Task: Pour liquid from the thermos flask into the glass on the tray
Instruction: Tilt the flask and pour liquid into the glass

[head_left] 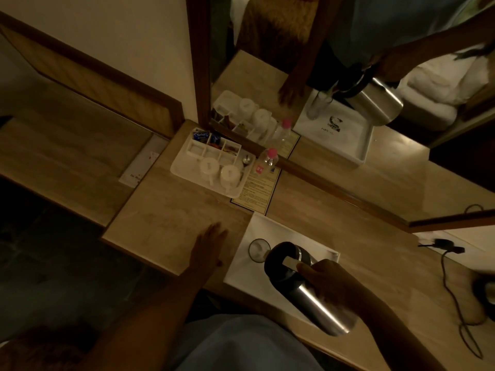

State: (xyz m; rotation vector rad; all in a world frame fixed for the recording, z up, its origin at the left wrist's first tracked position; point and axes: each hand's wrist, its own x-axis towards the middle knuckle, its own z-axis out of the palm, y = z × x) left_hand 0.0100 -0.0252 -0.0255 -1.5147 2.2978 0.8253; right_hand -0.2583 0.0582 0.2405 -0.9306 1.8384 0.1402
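Pour in progress — flask tipped at the glass.

Our right hand (329, 282) is closed around the thermos flask (305, 287), thumb up by the silver lever on its black cap; the steel body slants back toward us and the cap end leans over the glass (259, 250), which stands just beyond the fingers on the white tray (241, 274). Whether liquid is running, or how full the glass is, we cannot tell in this dim light. Our left hand (207, 249) lies open and flat on the desk (166, 218), beside the tray's left edge, holding nothing. Farther out — a tea tray with two upturned cups (220, 171) and a pink-capped bottle (266, 160) against the mirror. We judge the tilt made; filling and setting the flask back down remain.
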